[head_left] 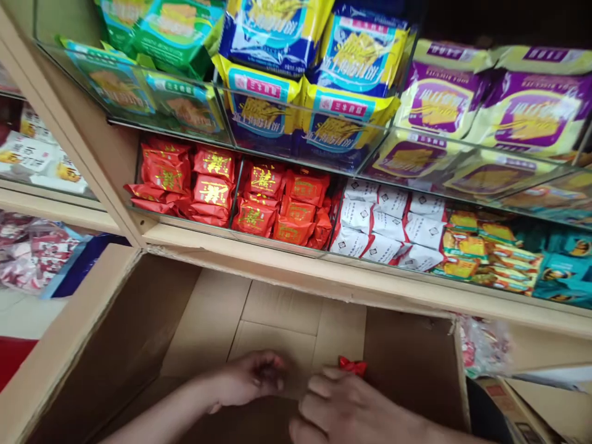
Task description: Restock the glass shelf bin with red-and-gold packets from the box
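Both my hands reach down into an open cardboard box [139, 333] below the shelves. My left hand [252, 377] is curled closed near the box floor; whatever it holds is hidden. My right hand [342, 404] lies beside it with fingers bent, and a small red packet [353, 365] pokes out at its fingertips. Whether the fingers grip the packet is unclear. On the shelf above lie matching red packets with gold print [213, 188], stacked in clear dividers.
Behind a clear front, the upper shelf [296, 117] holds green, blue-yellow and purple snack bags. The lower shelf holds white packets [388, 225] and orange and teal ones at the right. Another shelf unit with bags stands at the left.
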A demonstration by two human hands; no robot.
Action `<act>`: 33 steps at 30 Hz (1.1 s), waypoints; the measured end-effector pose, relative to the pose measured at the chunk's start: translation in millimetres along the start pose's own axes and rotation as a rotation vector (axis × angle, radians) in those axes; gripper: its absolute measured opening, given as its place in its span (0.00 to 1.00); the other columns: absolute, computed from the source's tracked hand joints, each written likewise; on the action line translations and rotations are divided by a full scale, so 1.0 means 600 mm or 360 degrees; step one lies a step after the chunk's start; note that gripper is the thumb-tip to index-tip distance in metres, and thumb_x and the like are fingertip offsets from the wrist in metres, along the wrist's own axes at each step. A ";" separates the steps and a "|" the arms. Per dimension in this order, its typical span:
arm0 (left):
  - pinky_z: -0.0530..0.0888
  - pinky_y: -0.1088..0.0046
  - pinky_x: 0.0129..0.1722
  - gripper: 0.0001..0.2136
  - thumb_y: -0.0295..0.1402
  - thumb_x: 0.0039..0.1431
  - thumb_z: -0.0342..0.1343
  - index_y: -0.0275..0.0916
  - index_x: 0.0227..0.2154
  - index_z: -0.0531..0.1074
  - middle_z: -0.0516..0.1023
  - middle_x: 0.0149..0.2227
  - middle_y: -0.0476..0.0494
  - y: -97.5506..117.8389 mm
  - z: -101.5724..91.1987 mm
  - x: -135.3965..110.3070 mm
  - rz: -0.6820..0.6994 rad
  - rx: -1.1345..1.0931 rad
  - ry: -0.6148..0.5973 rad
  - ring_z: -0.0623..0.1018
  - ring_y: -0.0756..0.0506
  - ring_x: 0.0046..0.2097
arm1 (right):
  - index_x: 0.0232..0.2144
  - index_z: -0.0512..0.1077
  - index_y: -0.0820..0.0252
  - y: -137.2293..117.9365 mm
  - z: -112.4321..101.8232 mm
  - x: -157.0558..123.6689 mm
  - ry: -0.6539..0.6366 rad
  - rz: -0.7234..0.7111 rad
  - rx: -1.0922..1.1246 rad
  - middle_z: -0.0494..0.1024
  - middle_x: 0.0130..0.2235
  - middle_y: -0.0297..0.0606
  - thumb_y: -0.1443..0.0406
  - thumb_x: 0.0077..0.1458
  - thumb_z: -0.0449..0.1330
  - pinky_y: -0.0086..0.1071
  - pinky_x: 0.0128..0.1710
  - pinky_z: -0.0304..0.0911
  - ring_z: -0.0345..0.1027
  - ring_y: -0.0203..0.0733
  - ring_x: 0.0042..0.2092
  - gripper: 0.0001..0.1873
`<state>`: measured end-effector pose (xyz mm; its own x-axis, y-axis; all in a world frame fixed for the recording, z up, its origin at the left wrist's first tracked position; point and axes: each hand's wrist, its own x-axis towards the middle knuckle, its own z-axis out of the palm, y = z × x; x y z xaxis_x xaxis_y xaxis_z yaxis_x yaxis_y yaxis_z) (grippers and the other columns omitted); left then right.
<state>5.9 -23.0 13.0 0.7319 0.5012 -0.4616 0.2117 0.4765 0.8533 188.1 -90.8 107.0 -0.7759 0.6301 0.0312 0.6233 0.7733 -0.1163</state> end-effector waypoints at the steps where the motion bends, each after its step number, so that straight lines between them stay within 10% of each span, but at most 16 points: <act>1: 0.63 0.77 0.28 0.11 0.38 0.39 0.57 0.40 0.28 0.71 0.71 0.25 0.51 -0.003 0.000 0.001 -0.0032 0.0063 0.0038 0.68 0.50 0.28 | 0.33 0.68 0.60 -0.001 0.038 -0.016 -0.0133 0.0161 0.0056 0.72 0.30 0.39 0.69 0.47 0.53 0.34 0.35 0.61 0.63 0.42 0.35 0.08; 6: 0.62 0.76 0.28 0.14 0.40 0.40 0.57 0.40 0.31 0.69 0.70 0.28 0.50 0.003 0.010 0.006 -0.0198 0.0264 0.0002 0.67 0.49 0.29 | 0.52 0.56 0.65 0.038 0.180 -0.056 -0.0935 0.1236 0.0054 0.51 0.55 0.58 0.74 0.36 0.60 0.53 0.43 0.54 0.47 0.62 0.53 0.37; 17: 0.59 0.76 0.27 0.15 0.42 0.43 0.53 0.38 0.33 0.67 0.63 0.23 0.53 -0.004 0.001 0.006 -0.0168 0.0680 0.0013 0.61 0.52 0.26 | 0.27 0.73 0.66 0.053 0.190 -0.031 -0.1061 0.1088 -0.0009 0.74 0.31 0.49 0.74 0.37 0.58 0.37 0.32 0.63 0.67 0.51 0.34 0.09; 24: 0.63 0.67 0.42 0.38 0.31 0.38 0.61 0.49 0.53 0.47 0.65 0.46 0.44 0.024 0.004 -0.007 0.0131 -0.0092 -0.0185 0.67 0.46 0.44 | 0.28 0.65 0.61 0.063 0.086 -0.011 0.0117 0.1135 0.1266 0.68 0.26 0.32 0.58 0.46 0.54 0.25 0.26 0.56 0.60 0.33 0.27 0.11; 33: 0.70 0.65 0.34 0.13 0.36 0.50 0.52 0.41 0.39 0.65 0.70 0.36 0.46 0.051 0.025 -0.001 0.0060 -0.0420 0.0120 0.73 0.48 0.34 | 0.35 0.59 0.58 0.056 0.075 0.001 0.0632 0.1399 0.2725 0.65 0.31 0.32 0.55 0.47 0.54 0.28 0.25 0.61 0.60 0.34 0.30 0.16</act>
<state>21.9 -19.4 43.1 0.6838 0.5699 -0.4556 0.0019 0.6230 0.7822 204.3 -67.5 58.3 -0.1420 0.9028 -0.4059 -0.1636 -0.4258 -0.8899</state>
